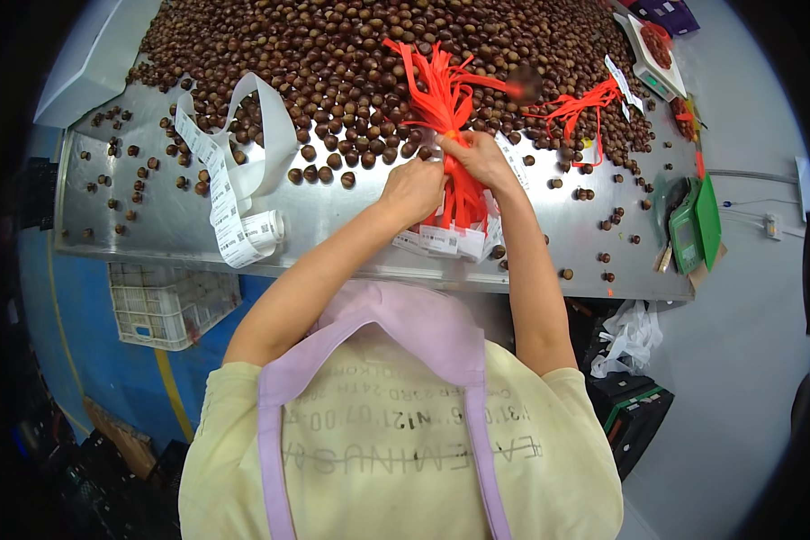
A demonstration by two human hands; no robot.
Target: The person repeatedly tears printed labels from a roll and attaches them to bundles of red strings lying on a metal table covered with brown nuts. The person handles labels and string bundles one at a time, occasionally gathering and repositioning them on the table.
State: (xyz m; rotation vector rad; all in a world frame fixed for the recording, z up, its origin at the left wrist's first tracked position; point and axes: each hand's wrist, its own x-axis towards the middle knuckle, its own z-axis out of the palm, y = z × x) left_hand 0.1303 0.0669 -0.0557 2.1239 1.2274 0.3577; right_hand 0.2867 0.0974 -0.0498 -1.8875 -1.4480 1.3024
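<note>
A bunch of red net bags (443, 97) fans out over the table, its upper ends lying on the chestnuts (342, 81). My right hand (479, 160) is closed round the middle of the bunch. Just below and to the left, my left hand (416, 191) is curled against the same bunch, its fingertips partly hidden. White printed labels (450, 241) hang from the bunch's lower ends near the table's front edge. A long curling strip of white labels (214, 180) lies to the left of my hands.
Chestnuts cover the back of the metal table (333, 243). More red net bags (578, 110) lie at right, near a white scale (652, 58) with a filled red net on it. A green scale (693, 225) stands at the right edge. A white crate (166, 306) sits below at left.
</note>
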